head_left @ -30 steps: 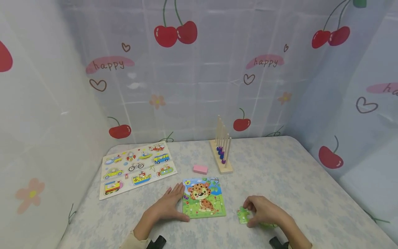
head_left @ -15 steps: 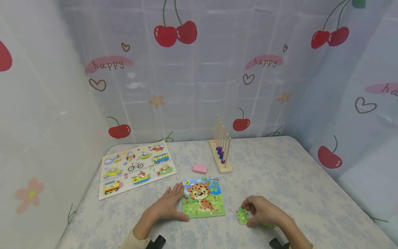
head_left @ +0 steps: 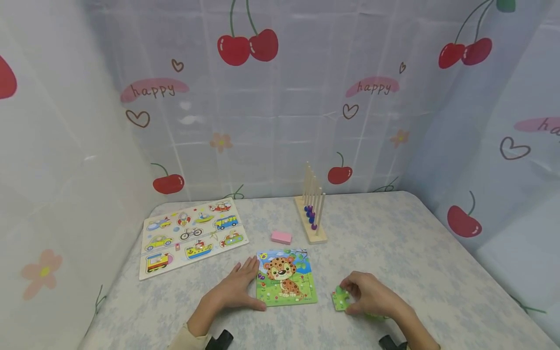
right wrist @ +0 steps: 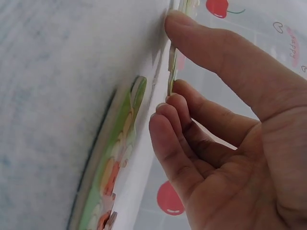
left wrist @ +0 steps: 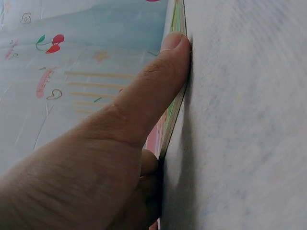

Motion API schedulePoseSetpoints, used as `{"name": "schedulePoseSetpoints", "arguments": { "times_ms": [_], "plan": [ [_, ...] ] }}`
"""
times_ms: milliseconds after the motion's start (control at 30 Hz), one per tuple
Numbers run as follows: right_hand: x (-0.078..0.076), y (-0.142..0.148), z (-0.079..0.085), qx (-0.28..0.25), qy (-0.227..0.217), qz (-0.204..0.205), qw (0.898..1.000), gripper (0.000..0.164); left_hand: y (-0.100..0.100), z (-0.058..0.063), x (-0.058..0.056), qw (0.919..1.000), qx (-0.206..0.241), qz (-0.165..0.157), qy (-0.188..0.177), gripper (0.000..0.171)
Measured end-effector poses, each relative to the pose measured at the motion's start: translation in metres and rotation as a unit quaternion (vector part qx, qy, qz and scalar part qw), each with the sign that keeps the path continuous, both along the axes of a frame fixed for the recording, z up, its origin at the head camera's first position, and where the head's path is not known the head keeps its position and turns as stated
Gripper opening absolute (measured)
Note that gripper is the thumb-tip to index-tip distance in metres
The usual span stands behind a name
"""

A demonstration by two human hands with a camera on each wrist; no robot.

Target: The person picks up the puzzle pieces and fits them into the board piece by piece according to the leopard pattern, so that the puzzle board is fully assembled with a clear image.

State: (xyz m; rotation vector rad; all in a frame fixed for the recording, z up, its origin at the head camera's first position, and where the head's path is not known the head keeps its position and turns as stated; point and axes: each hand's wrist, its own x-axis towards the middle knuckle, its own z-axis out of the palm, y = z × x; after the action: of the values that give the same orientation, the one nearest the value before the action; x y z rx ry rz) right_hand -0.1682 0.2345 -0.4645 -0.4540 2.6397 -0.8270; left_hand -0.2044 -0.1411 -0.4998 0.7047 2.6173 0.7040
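My left hand [head_left: 234, 287] lies at the left side of a square leopard jigsaw puzzle [head_left: 284, 277], fingers straight along its edge and thumb near its lower left corner. In the left wrist view, the thumb [left wrist: 158, 76] touches the board's edge. To the right of the puzzle, my right hand [head_left: 372, 293] pinches a small green puzzle piece [head_left: 339, 300] between thumb and fingertips. Seen edge-on in the right wrist view, that piece [right wrist: 171, 72] is between thumb and index finger. More green and orange puzzle pieces [right wrist: 108, 167] lie on the table below this hand, mostly hidden in the head view.
A wooden board with vehicle pictures [head_left: 192, 238] lies at the back left. Behind the puzzle is a pink block [head_left: 281, 237]. A wooden peg stand [head_left: 317, 236] with blue and purple beads is further back. Cherry-print sheets [head_left: 280, 121] enclose the table [head_left: 385, 233].
My right hand has shifted slightly up and left in the head view, with the green puzzle piece between its fingers. The left hand and the leopard puzzle have stayed in place.
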Motion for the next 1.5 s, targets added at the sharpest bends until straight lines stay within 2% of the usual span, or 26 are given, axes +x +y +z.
{"name": "schedulePoseSetpoints", "arguments": {
  "times_ms": [167, 300, 567, 1033, 1233, 1500],
  "plan": [
    [-0.002, -0.002, 0.001, 0.015, 0.028, -0.015, 0.999, 0.047, 0.0, -0.001, -0.001, 1.0, -0.002, 0.0, 0.003, 0.124],
    [-0.003, -0.005, 0.002, 0.02, 0.032, -0.03, 0.999, 0.047, 0.0, -0.001, -0.001, 1.0, -0.004, 0.0, 0.003, 0.123],
    [-0.004, -0.016, 0.005, 0.026, 0.039, -0.032, 0.998, 0.046, 0.0, 0.002, 0.001, 1.0, -0.004, 0.004, -0.006, 0.123],
    [-0.016, -0.061, 0.009, 0.001, 0.105, 0.062, 0.993, 0.047, 0.0, -0.004, -0.002, 1.0, -0.004, 0.001, -0.007, 0.124],
    [-0.02, -0.091, 0.009, -0.007, 0.107, 0.079, 0.991, 0.048, -0.001, -0.004, -0.002, 1.0, -0.003, -0.006, 0.002, 0.124],
    [-0.024, -0.127, 0.004, -0.024, 0.135, 0.106, 0.985, 0.048, -0.001, -0.003, -0.001, 1.0, -0.002, -0.004, 0.006, 0.123]
  ]
}}
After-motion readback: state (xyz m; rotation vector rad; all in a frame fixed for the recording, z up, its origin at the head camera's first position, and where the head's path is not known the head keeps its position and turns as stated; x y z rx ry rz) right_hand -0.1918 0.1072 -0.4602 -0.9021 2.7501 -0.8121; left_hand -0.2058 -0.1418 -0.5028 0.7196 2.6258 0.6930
